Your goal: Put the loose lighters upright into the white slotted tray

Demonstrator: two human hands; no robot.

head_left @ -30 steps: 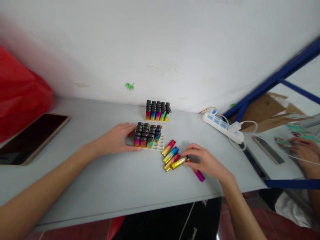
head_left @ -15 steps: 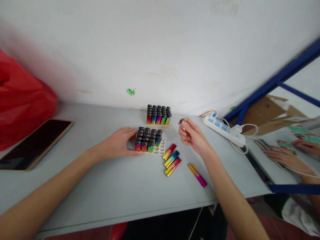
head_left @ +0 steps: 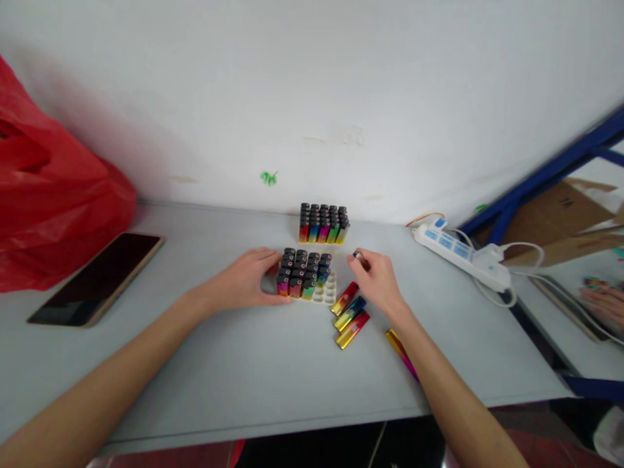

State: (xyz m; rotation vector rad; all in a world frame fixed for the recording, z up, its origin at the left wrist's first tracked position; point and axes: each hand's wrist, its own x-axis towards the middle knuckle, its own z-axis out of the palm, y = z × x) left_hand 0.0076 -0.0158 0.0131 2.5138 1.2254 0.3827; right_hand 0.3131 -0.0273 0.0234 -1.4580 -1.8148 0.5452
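My left hand (head_left: pixel 249 278) grips the left side of a white tray (head_left: pixel 330 292), where several upright lighters (head_left: pixel 296 273) with black tops stand; cells at its right end hold none. To the tray's right, my right hand (head_left: pixel 374 276) is closed round a lighter (head_left: pixel 359 255); only its metal top shows, the rest hidden by the fingers. Below that hand lie a red-yellow lighter (head_left: pixel 345 299), a blue-yellow one (head_left: pixel 350 314) and another red-yellow one (head_left: pixel 353 329). A yellow-purple lighter (head_left: pixel 401 351) is partly covered by my right forearm.
A second full block of lighters (head_left: pixel 324 224) stands by the wall. On the left are a phone (head_left: pixel 100 279) and a red bag (head_left: pixel 63 188). At the right lie a power strip (head_left: pixel 461 255) with cables, a blue frame (head_left: pixel 536 179), a cardboard box (head_left: pixel 556 221) and another person's hand (head_left: pixel 607 302).
The view has shifted, so the scene sits further right. My right hand has come down and closer to the tray with the lighter. My left hand keeps its hold on the tray.
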